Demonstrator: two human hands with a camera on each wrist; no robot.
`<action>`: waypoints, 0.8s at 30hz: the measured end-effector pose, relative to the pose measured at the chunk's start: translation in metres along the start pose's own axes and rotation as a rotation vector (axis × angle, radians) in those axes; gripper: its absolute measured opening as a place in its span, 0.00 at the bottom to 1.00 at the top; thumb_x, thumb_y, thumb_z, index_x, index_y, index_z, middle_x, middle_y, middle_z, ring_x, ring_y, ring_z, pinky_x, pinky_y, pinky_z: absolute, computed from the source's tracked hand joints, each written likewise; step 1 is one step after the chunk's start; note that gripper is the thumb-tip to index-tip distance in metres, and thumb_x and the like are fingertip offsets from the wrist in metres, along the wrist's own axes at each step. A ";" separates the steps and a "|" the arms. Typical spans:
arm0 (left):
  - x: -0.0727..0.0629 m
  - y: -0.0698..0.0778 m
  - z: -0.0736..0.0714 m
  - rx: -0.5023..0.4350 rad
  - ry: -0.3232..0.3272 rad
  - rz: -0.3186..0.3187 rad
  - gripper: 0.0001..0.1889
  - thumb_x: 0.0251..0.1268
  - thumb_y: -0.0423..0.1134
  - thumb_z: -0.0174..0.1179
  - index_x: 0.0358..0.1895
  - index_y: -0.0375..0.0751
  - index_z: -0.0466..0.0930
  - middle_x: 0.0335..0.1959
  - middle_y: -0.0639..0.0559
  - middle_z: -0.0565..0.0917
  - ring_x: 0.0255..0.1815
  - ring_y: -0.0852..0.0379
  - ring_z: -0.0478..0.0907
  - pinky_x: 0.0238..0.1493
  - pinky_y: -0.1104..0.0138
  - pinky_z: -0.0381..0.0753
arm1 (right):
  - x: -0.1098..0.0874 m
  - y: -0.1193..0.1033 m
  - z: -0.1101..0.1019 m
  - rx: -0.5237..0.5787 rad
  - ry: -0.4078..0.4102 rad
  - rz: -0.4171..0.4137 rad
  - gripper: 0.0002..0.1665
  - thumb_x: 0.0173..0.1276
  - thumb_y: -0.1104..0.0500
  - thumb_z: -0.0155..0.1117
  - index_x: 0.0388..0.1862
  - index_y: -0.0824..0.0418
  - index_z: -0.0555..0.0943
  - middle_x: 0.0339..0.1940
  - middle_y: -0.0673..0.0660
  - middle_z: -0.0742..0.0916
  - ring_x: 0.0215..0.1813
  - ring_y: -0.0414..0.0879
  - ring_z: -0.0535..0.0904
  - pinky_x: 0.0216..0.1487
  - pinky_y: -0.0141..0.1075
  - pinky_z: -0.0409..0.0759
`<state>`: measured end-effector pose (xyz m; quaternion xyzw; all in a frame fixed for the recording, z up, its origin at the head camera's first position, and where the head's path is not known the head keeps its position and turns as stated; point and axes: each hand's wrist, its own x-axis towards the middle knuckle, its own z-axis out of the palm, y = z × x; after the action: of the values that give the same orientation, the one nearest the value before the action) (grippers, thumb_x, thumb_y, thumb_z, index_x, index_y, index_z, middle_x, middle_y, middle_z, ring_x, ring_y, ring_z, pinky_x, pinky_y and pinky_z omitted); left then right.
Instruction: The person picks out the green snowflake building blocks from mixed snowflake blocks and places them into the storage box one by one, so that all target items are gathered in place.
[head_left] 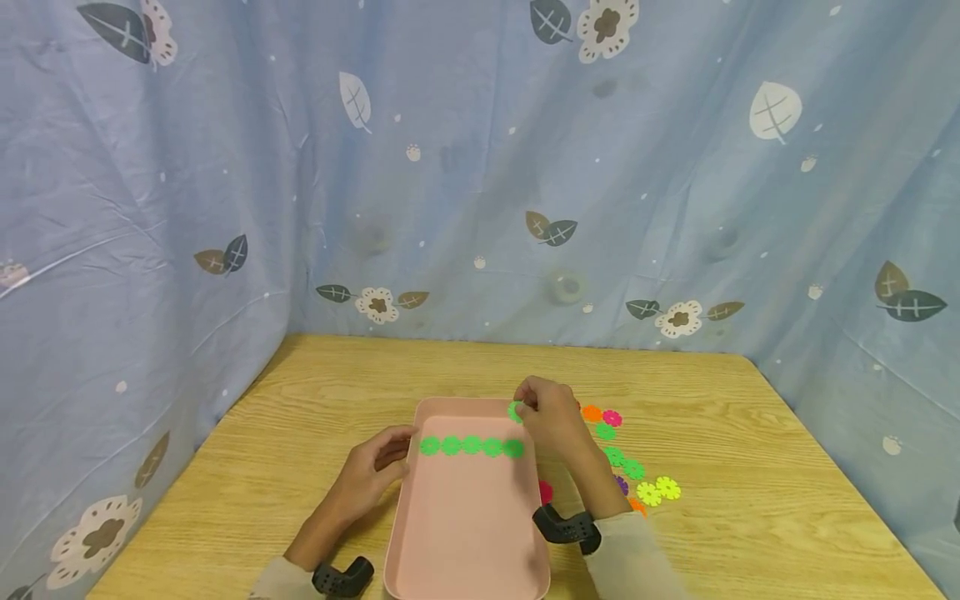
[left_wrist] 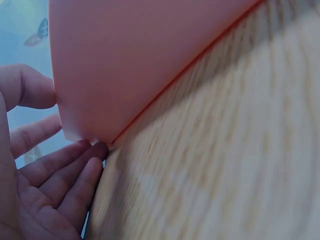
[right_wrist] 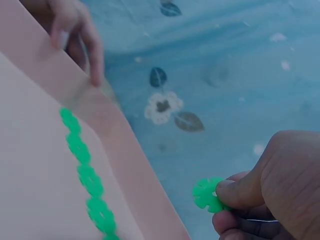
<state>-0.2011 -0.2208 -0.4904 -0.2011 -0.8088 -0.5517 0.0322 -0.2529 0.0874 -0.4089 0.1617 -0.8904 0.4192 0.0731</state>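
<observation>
My right hand pinches a green snowflake building disc between thumb and fingers. It holds the disc above the far right corner of a pink tray. Inside the tray, a row of several green discs runs across the far part, lying flat edge to edge. My left hand rests against the tray's left side, its fingertips at the outer wall and rim. In the left wrist view, the lower fingers reach the tray's bottom corner by the wooden surface.
Right of the tray, loose discs lie on the wooden table: green discs, yellow discs, an orange disc and a pink disc. Another pink disc sits by the tray's right wall. A blue patterned curtain surrounds the table.
</observation>
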 end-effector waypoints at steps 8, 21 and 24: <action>0.001 -0.001 0.000 -0.005 0.007 0.005 0.27 0.68 0.27 0.57 0.71 0.32 0.68 0.66 0.35 0.76 0.66 0.38 0.75 0.69 0.54 0.74 | 0.002 -0.023 0.028 0.006 -0.108 -0.118 0.04 0.65 0.71 0.66 0.36 0.64 0.83 0.28 0.51 0.84 0.30 0.43 0.76 0.33 0.33 0.81; 0.001 0.001 0.000 -0.037 -0.004 -0.011 0.27 0.68 0.27 0.57 0.71 0.32 0.68 0.67 0.34 0.74 0.66 0.38 0.75 0.69 0.54 0.74 | 0.006 -0.048 0.060 0.008 -0.246 -0.177 0.07 0.63 0.73 0.67 0.36 0.64 0.83 0.28 0.52 0.84 0.28 0.40 0.76 0.30 0.30 0.79; 0.001 0.001 0.000 -0.036 -0.003 -0.012 0.27 0.68 0.27 0.57 0.71 0.32 0.68 0.68 0.35 0.74 0.66 0.38 0.75 0.69 0.54 0.74 | 0.008 -0.049 0.068 0.006 -0.294 -0.150 0.06 0.64 0.72 0.67 0.38 0.64 0.84 0.31 0.52 0.84 0.29 0.39 0.77 0.31 0.30 0.79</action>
<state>-0.2014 -0.2204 -0.4893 -0.1977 -0.7999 -0.5662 0.0243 -0.2423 0.0041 -0.4144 0.2876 -0.8756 0.3871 -0.0272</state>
